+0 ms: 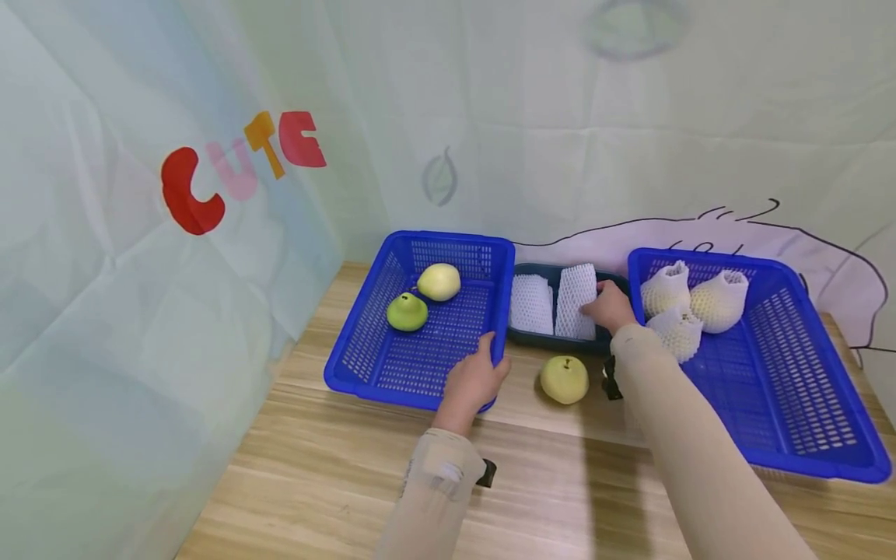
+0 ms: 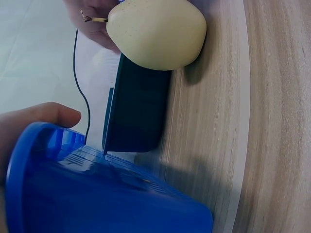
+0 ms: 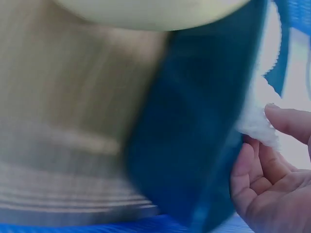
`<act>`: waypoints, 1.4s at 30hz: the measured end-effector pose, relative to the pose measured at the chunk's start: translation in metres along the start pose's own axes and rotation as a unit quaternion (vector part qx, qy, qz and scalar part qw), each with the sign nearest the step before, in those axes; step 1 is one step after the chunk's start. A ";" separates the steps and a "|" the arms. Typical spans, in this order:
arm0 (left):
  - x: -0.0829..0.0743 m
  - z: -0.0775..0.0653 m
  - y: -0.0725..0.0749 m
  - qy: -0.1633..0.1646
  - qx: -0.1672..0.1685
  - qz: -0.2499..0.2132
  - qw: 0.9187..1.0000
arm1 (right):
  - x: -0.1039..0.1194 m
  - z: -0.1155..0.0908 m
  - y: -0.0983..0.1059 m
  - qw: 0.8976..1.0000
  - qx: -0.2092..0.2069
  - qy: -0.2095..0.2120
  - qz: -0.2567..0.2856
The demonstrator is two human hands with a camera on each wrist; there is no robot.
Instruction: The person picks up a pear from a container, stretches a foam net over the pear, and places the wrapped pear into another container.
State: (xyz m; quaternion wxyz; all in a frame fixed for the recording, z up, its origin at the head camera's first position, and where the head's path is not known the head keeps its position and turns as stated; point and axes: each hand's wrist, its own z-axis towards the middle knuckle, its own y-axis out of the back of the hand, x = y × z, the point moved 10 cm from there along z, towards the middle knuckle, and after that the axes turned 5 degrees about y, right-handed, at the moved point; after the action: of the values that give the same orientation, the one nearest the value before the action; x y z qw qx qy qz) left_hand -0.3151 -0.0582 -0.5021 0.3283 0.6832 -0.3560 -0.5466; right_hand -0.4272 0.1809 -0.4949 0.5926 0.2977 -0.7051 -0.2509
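Note:
My left hand [image 1: 476,379] grips the right front rim of the left blue basket [image 1: 420,398], its thumb [image 2: 63,115] over the edge in the left wrist view. A green pear [image 1: 407,313] and a pale yellow pear [image 1: 439,282] lie inside. At the dark green tray [image 1: 553,342], my right hand [image 1: 610,307] pinches a white foam net sleeve [image 1: 576,299]; thumb and fingers meet its end [image 3: 260,124] in the right wrist view. More foam net sleeves [image 1: 531,303] lie in the tray's left half. A round yellow pear [image 1: 564,379] sits on the table before the tray.
The right blue basket [image 1: 812,469] holds several fruits in foam nets [image 1: 719,302] toward its back left. Both baskets flank the tray on the wooden table [image 1: 301,482]. A printed cloth [image 1: 490,171] hangs behind and to the left.

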 end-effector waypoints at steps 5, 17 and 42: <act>0.004 0.001 0.005 0.004 0.000 -0.016 1.000 | 0.044 -0.001 0.018 0.998 0.012 0.053 -0.024; 0.009 0.000 0.016 0.002 -0.070 -0.009 0.997 | 0.106 -0.075 0.006 0.969 0.086 0.152 0.175; -0.057 -0.055 0.050 -0.202 -0.077 -0.381 0.899 | 0.068 -0.164 -0.021 0.916 -0.033 0.214 0.337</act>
State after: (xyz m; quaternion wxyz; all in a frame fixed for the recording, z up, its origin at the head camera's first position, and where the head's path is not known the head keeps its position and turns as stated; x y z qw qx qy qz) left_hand -0.2763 -0.0333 -0.4212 0.0676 0.6138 -0.0840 -0.7820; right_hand -0.2709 0.1175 -0.4350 0.7884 0.0695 -0.6112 0.0108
